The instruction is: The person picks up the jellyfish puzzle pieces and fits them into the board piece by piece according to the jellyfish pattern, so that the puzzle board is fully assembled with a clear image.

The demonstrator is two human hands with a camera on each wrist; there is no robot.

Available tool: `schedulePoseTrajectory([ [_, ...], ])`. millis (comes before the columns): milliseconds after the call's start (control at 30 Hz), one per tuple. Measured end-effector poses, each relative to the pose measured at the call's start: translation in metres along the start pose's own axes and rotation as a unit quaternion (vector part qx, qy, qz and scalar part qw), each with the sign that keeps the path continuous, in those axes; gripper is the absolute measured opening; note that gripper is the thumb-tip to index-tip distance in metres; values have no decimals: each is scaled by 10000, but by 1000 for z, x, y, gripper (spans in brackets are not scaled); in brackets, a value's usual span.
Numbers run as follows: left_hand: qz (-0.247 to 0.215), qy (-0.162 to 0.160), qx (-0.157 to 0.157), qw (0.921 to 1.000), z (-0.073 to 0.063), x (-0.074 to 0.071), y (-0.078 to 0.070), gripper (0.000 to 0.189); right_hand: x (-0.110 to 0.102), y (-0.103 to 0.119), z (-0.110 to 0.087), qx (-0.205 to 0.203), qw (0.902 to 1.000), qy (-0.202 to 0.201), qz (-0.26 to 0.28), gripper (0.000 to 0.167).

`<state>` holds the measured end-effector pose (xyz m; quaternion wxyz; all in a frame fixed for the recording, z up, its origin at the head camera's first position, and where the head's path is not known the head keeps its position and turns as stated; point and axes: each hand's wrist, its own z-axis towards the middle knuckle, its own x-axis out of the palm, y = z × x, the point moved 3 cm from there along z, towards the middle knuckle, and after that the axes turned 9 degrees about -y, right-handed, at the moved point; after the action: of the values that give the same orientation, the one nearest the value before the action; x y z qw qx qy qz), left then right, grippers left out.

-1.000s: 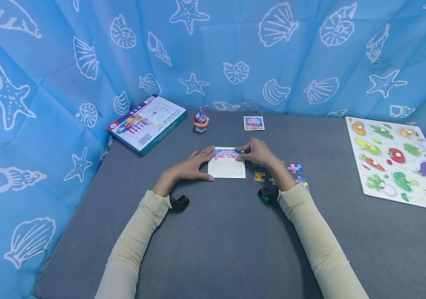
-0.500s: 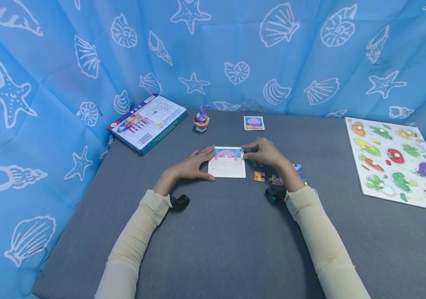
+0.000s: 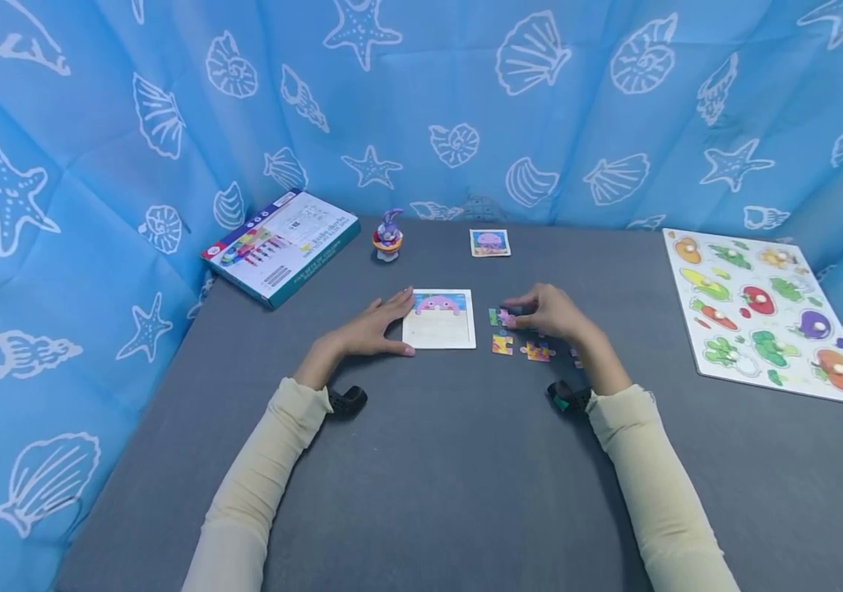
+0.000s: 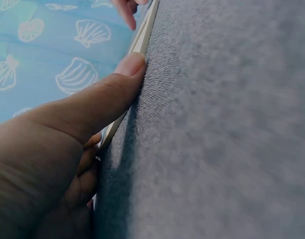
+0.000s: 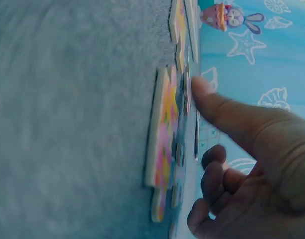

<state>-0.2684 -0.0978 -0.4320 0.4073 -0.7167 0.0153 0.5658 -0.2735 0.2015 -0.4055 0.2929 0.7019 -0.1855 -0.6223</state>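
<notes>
Head view: the right hand [image 3: 553,314] has just been moved off the tray [image 3: 437,332] to a pink piece [image 3: 506,319] among the loose pieces [image 3: 537,352]; hard to tell if it's pinched. Only the tray's top strip [image 3: 437,303] is filled, so the puzzle looks barely started tbh. The left hand [image 3: 371,329] is spread wide.

Left wrist view: the tray's edge is touched by the thumb [image 4: 130,64].

Right wrist view: pieces are seen edge-on beside the other thumb [image 5: 203,87].

Puzzle pieces [image 3: 537,352] and a seashell curtain [image 3: 421,90] suggest a play corner.
</notes>
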Motion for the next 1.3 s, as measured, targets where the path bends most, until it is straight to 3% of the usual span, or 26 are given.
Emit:
schedulePoseTrajectory([
  [333, -229, -98, 90, 9996, -13, 0, 7, 77, 7, -7, 5, -122, 9999, -51, 24, 32],
  [733, -312, -316, 47, 9990, -14, -3, 9, 77, 10, -5, 12, -121, 9994, -319, 105, 31],
  [967, -273, -339, -47, 9990, -14, -6, 9, 77, 21, 22, 18, -484, 9965, -633, 239, 27],
  [1300, -79, -344, -151, 9993, -13, -9, 9, 73, 64, 72, 28, -954, 9935, -376, 498, 25],
])
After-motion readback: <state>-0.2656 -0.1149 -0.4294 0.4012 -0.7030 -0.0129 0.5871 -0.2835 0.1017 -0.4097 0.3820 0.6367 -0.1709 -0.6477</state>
